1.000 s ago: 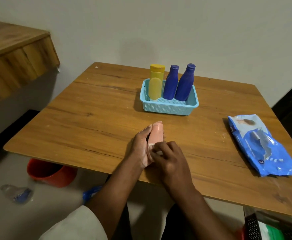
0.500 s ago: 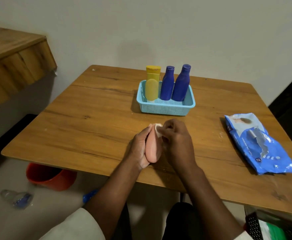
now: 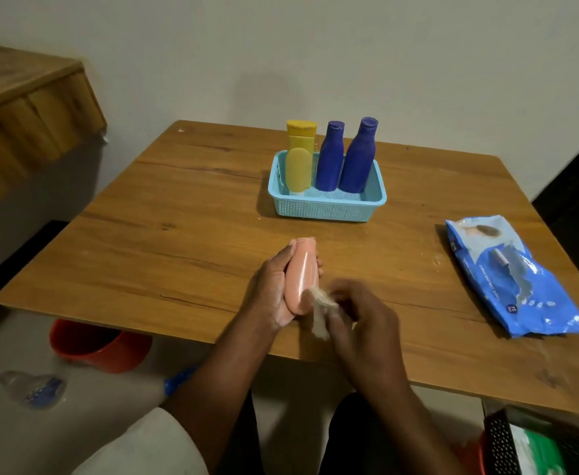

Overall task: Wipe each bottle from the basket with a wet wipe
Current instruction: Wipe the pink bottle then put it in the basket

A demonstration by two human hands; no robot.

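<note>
My left hand grips a peach-pink bottle lying lengthwise just above the wooden table, cap end pointing away from me. My right hand pinches a crumpled white wet wipe against the bottle's near end; this hand is motion-blurred. Farther back stands a light blue basket holding two yellow bottles and two dark blue bottles, all upright.
A blue wet-wipe pack lies on the table's right side. An orange bucket and a clear plastic bottle sit on the floor at the left. A dark basket is at the bottom right. A wooden ledge juts out at the left.
My right hand has slid the wipe from the bottle's far cap end down to its near end. The left hand keeps holding the bottle in about the same place.
</note>
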